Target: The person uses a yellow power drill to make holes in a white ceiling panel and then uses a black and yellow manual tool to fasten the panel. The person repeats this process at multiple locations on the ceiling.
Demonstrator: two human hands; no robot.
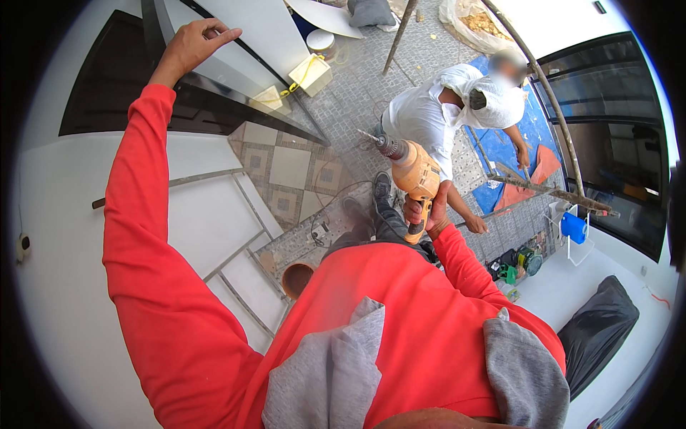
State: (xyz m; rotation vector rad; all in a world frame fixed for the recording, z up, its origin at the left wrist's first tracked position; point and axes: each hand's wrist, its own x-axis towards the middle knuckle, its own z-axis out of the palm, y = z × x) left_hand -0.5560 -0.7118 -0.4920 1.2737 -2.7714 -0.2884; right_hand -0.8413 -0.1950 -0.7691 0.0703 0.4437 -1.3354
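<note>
An orange power drill (416,175) is gripped by its handle in my right hand (436,209), held in front of my body. Its chuck and a thin bit (367,136) point up and to the left. My left hand (194,48) is raised at the upper left with its thumb side stretched out and the other fingers loosely bent. Nothing shows in it. Close beside it runs a dark metal bar (250,114); whether the hand touches the bar is unclear.
A co-worker in a white shirt (421,114) bends over a blue tarp (532,118) at the right. Wooden poles (564,136) stand close by. A metal ladder-like frame (236,286) leans at the left. A brown pot (296,279) and a white box (311,75) sit on the tiled floor.
</note>
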